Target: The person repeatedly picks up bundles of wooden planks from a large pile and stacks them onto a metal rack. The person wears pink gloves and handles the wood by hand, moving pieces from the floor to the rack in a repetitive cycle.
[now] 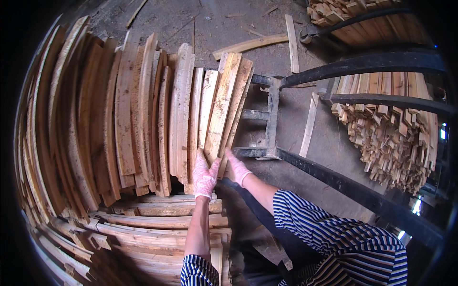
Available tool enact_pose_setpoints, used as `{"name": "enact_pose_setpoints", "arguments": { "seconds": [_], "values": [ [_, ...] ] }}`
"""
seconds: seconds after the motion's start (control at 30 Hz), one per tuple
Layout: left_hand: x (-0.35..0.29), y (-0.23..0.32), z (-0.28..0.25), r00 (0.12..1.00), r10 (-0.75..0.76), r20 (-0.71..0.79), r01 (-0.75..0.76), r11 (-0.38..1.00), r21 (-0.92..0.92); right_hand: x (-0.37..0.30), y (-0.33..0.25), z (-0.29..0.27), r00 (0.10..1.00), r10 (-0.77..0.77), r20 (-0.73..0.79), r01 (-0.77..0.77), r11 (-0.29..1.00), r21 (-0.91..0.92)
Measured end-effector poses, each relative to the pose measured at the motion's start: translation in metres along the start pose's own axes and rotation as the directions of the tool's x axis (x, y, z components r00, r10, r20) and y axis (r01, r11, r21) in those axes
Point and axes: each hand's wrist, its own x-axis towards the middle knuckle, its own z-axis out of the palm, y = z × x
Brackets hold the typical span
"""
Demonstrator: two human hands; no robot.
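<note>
My left hand (pixel 205 177), in a pink and white knit glove, grips the near end of a few light wooden boards (pixel 223 102). Its thumb and fingers spread around the board ends. Against the right side of the same boards is my right hand (pixel 237 168), gloved alike, with its fingers partly hidden by the wood. These boards lean slightly to the right at the right end of a long row of rough boards (pixel 125 114).
Below the row lies a stack of crosswise boards (pixel 162 221). A dark metal frame (pixel 329 178) stands to the right, with a bundle of cut wood strips (pixel 389 128) beyond it. Loose strips (pixel 309 125) lie on the floor, and another wood pile (pixel 343 12) is at the far right.
</note>
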Motion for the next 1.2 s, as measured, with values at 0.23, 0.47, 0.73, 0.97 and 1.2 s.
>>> {"name": "enact_pose_setpoints", "arguments": {
  "seconds": [0.23, 0.47, 0.73, 0.97, 1.2],
  "values": [
    [-0.012, -0.017, -0.019, 0.830, -0.395, 0.393, 0.556, 0.536, -0.635, -0.094, -0.020, 0.058, 0.986, -0.157, 0.056, 0.166, 0.901, -0.401],
    [-0.040, 0.053, 0.002, 0.875, -0.400, 0.271, 0.476, 0.618, -0.625, -0.164, -0.061, 0.032, 0.880, -0.469, -0.081, 0.405, 0.828, -0.388],
    [-0.108, 0.081, 0.017, 0.997, -0.034, -0.062, 0.025, 0.989, -0.149, -0.162, -0.056, 0.006, 0.992, -0.022, 0.124, 0.025, 0.999, -0.025],
    [0.010, 0.043, -0.084, 0.965, -0.151, -0.214, 0.232, 0.872, 0.431, -0.190, -0.074, 0.019, 0.974, -0.028, 0.226, 0.029, 1.000, -0.003],
    [-0.009, 0.042, -0.048, 0.827, -0.453, -0.332, 0.561, 0.707, 0.431, -0.216, -0.100, 0.014, 0.983, -0.044, 0.177, 0.042, 0.999, 0.014]
  ]
}}
